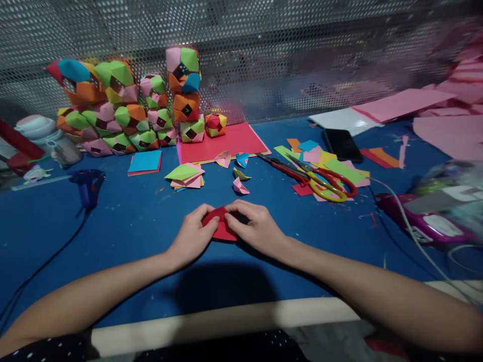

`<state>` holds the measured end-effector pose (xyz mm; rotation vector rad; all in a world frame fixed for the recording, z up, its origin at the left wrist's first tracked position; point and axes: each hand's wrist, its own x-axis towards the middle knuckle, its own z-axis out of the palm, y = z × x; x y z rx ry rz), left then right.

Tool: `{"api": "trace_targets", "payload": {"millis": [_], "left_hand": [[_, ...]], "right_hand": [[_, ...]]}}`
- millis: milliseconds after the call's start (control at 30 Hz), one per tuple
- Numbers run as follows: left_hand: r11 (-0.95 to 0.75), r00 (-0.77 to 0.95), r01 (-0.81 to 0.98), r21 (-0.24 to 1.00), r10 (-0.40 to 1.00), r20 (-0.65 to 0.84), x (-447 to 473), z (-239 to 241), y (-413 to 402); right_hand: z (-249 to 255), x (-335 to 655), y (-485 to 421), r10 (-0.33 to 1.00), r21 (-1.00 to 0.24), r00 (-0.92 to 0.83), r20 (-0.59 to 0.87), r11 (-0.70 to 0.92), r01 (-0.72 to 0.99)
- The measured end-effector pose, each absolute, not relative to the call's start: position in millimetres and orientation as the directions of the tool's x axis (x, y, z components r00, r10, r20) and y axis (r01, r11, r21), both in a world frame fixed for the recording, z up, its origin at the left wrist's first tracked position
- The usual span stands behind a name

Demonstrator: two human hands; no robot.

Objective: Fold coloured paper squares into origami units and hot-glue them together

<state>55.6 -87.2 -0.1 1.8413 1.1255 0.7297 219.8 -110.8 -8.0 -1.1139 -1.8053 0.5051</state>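
A small red sheet of folded paper (225,232) is held between my two hands, just above the blue table. My left hand (194,233) pinches its left side with thumb and fingers. On the other side, my right hand (256,225) grips the upper right part, its thumb lying on the paper. Just beyond the hands sit several small folded paper pieces, among them a pink one (240,186), a yellow-green one (242,174) and a blue one (242,159). To their left is a pile of folded units topped by a green one (184,172).
Scissors (320,183) lie on paper scraps at the right, near a black phone (342,145). Stacked paper balls (130,118) stand along the perforated metal wall. A blue glue gun (87,187) with its cord is at left. Square blue paper (145,161) lies in a stack.
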Motion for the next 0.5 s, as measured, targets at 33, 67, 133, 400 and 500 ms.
{"api": "trace_targets", "payload": {"millis": [33, 67, 133, 400, 500], "left_hand": [[-0.249, 0.427, 0.414, 0.876, 0.903, 0.055, 55.8, -0.2, -87.2], [-0.25, 0.426, 0.413, 0.876, 0.903, 0.057, 55.9, -0.2, -87.2], [-0.249, 0.428, 0.411, 0.877, 0.902, 0.055, 56.0, -0.3, -87.4], [-0.195, 0.424, 0.376, 0.906, 0.906, 0.019, 55.5, 3.1, -87.7], [-0.072, 0.427, 0.281, 0.957, 0.903, -0.057, 56.6, 6.0, -87.8]], "right_hand": [[-8.3, 219.7, -110.7, 0.849, -0.713, -0.172, 0.499, 0.515, 0.475], [-8.8, 219.7, -110.6, 0.843, -0.705, -0.182, 0.505, 0.525, 0.477], [-10.5, 220.0, -110.3, 0.83, -0.684, -0.192, 0.524, 0.545, 0.485], [-13.1, 225.9, -107.9, 0.741, -0.605, -0.265, 0.617, 0.662, 0.443], [-11.2, 228.8, -107.2, 0.717, -0.579, -0.314, 0.623, 0.692, 0.432]]}}
